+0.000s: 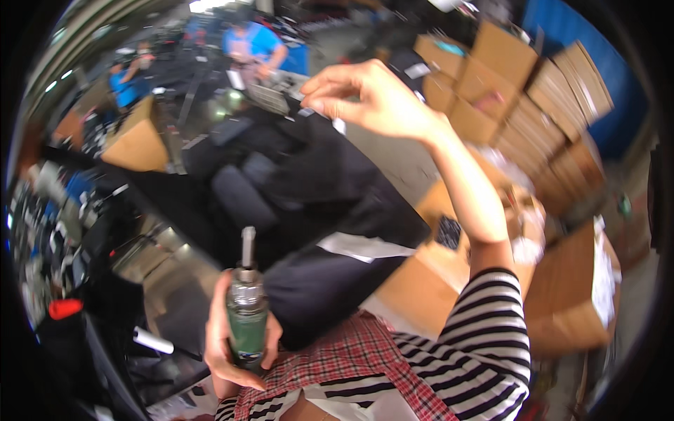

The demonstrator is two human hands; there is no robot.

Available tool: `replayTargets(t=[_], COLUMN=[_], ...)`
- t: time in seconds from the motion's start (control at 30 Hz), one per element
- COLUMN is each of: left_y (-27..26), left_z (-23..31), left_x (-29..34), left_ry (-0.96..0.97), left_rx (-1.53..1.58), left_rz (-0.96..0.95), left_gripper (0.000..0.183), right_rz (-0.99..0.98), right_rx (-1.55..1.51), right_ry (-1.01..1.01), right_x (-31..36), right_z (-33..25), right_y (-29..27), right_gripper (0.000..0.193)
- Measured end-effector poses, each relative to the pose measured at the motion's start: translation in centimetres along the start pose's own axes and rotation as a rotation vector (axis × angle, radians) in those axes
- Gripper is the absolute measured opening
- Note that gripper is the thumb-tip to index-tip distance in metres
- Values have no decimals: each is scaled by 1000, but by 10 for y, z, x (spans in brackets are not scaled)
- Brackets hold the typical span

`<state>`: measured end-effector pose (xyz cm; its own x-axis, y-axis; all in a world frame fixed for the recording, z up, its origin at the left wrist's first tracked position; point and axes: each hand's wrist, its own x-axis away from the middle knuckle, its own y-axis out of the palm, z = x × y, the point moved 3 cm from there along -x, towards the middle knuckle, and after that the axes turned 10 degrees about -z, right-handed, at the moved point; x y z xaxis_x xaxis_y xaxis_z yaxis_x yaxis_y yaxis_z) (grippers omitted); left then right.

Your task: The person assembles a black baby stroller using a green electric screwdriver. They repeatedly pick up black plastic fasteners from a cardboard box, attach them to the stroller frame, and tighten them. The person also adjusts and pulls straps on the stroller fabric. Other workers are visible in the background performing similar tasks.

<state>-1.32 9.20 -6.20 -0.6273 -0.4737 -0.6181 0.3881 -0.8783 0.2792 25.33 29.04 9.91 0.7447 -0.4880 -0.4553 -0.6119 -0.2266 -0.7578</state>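
Note:
My left hand (219,337) is wrapped round a power screwdriver (248,323) with a green body and a metal collar. Its metal bit points up, away from my body. Stretched far forward, my right hand (372,98) is bent at the wrist, its fingers and thumb curled close together. What they pinch, if anything, is blurred. Just past those fingertips is a grey ribbed or mesh-like piece (270,99). Below both, black padded fabric pieces (242,196) lie heaped on a black-covered work surface (330,284).
Cardboard boxes (562,91) are stacked at the right, with an open carton (569,295) nearer me. A white sheet (365,247) lies on the near edge of the black surface. Two people in blue tops (253,43) are at the far left. A red object (65,309) is at the left.

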Motion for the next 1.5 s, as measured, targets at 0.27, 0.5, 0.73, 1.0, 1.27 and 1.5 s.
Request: replayTargets(t=[0.27, 0.5, 0.73, 1.0, 1.27, 1.5], left_y=[-32, -43, -50, -3, 18, 26], left_z=[-26, -22, -26, -32, -16, 2], left_x=[-14, 13, 2, -31, -20, -21], left_ry=[-341, -573, -465, -390, -296, -364], left_rx=[148, 312, 275, 200, 54, -96], left_rz=[-141, -226, -354, -284, 257, 242], left_gripper=[152, 87, 108, 140, 132, 135], right_rz=[-20, -18, -11, -53, 631, 447], right_rx=[284, 199, 276, 376, -236, -205], right_ry=[814, 1180, 1257, 1192, 714, 266], right_x=[344, 470, 470, 497, 352, 104], right_z=[184, 191, 180, 204, 150, 8], right_y=[23, 113, 136, 161, 66, 68], right_gripper=[20, 9, 11, 19, 11, 12])
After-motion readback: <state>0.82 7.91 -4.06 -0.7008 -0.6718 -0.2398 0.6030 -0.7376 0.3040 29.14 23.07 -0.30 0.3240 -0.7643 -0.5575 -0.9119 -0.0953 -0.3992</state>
